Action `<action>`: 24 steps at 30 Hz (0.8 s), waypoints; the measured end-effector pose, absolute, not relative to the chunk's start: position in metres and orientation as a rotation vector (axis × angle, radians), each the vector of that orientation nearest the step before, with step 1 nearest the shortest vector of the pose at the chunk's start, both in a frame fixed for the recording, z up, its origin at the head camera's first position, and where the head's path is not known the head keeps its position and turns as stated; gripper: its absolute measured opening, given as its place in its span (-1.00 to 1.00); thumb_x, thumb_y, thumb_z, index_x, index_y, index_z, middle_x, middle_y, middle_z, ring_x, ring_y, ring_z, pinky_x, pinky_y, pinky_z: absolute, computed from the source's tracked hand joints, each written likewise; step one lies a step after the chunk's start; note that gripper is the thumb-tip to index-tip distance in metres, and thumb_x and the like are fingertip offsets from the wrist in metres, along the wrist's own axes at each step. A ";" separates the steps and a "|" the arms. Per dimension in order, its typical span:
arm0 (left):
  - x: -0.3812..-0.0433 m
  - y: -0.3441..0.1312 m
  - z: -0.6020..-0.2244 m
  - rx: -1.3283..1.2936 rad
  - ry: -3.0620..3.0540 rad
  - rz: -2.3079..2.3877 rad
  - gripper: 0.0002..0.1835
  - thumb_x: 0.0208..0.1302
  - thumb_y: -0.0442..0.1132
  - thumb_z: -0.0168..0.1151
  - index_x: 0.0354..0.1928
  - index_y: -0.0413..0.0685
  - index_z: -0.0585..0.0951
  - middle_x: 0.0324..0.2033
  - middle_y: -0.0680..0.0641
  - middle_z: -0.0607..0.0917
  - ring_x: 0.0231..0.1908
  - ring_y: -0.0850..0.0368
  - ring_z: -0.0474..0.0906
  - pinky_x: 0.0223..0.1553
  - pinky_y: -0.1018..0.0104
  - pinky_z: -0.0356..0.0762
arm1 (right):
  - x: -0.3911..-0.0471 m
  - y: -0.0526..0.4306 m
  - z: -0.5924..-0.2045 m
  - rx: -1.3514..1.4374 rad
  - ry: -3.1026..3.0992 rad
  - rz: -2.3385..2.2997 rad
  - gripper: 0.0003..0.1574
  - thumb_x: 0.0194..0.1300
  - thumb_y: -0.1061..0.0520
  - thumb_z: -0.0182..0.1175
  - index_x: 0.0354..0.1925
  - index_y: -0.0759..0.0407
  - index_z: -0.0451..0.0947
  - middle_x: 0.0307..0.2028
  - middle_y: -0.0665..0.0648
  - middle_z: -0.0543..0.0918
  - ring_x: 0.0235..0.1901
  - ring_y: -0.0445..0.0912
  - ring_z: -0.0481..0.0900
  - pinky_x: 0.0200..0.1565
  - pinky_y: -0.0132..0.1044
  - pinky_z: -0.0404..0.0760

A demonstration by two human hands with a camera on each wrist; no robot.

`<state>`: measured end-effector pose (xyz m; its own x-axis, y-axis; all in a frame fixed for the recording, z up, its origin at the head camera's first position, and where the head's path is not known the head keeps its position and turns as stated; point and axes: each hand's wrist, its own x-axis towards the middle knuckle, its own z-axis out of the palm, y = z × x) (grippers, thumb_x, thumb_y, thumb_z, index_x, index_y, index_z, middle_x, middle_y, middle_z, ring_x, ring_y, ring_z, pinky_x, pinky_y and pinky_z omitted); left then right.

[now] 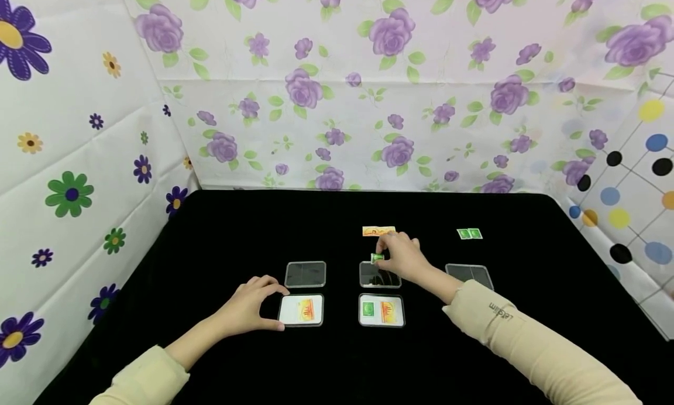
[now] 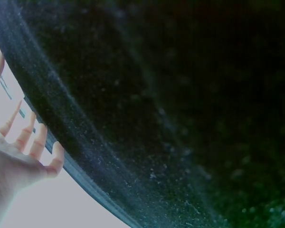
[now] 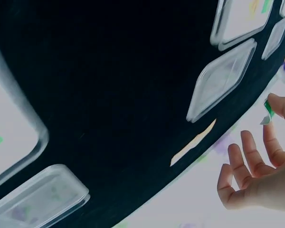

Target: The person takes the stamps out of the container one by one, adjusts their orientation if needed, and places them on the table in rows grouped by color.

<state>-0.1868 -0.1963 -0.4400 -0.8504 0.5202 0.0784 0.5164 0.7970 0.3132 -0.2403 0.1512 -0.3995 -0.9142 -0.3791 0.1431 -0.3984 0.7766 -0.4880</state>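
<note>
My right hand (image 1: 402, 256) pinches a small green sticker (image 1: 376, 257) between thumb and index finger, above the middle clear lid (image 1: 372, 276). The right wrist view shows this sticker (image 3: 268, 111) curling, its white back partly visible. My left hand (image 1: 251, 305) rests at the left clear case (image 1: 288, 311), thumb and index finger touching its left corners. That case holds a white card with an orange sticker (image 1: 306, 309). The middle case (image 1: 374, 322) holds a white card bearing a green sticker (image 1: 368, 309) and an orange one (image 1: 388, 312).
Behind the left case lies another clear lid (image 1: 305, 274); a third lid (image 1: 468, 272) is at right. An orange strip (image 1: 371, 231) and green stickers (image 1: 469, 234) lie farther back. Under the right sleeve, a third case (image 3: 43, 135) shows only in the right wrist view.
</note>
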 end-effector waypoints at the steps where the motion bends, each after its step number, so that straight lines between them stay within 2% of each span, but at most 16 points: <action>1: -0.187 -0.196 -0.440 0.854 2.967 0.512 -0.33 -0.27 0.12 0.54 -0.01 0.13 0.58 -0.03 -0.02 0.57 -0.01 -0.06 0.46 -0.06 -0.12 0.40 | -0.243 0.155 -0.399 0.634 -2.924 0.792 -0.77 0.06 0.13 0.39 -0.39 0.11 0.50 -0.26 0.10 0.57 -0.19 0.03 0.43 -0.27 -0.17 0.15; 6: -0.187 -0.197 -0.439 0.852 2.965 0.515 -0.33 -0.26 0.12 0.53 0.00 0.12 0.58 -0.02 -0.02 0.56 0.00 -0.06 0.46 -0.05 -0.13 0.39 | -0.252 0.173 -0.399 0.562 -2.942 0.659 -0.77 0.06 0.12 0.39 -0.42 0.09 0.49 -0.30 0.10 0.56 -0.26 0.02 0.44 -0.30 -0.13 0.18; 16: -0.185 -0.197 -0.439 0.842 2.963 0.513 -0.34 -0.26 0.11 0.53 0.00 0.12 0.58 -0.02 -0.02 0.56 0.00 -0.06 0.46 -0.02 -0.17 0.39 | -0.268 0.221 -0.409 0.417 -2.965 0.484 -0.73 0.03 0.15 0.41 -0.49 0.12 0.45 -0.43 0.09 0.49 -0.41 0.01 0.35 -0.33 -0.11 0.12; 24: -0.185 -0.196 -0.439 0.842 2.960 0.508 -0.33 -0.25 0.10 0.54 0.00 0.12 0.57 -0.02 -0.02 0.56 0.01 -0.06 0.45 -0.02 -0.16 0.39 | -0.282 0.267 -0.407 0.390 -3.016 0.459 -0.77 0.08 0.15 0.35 -0.41 0.18 0.47 -0.37 0.19 0.51 -0.38 0.08 0.37 -0.30 -0.04 0.18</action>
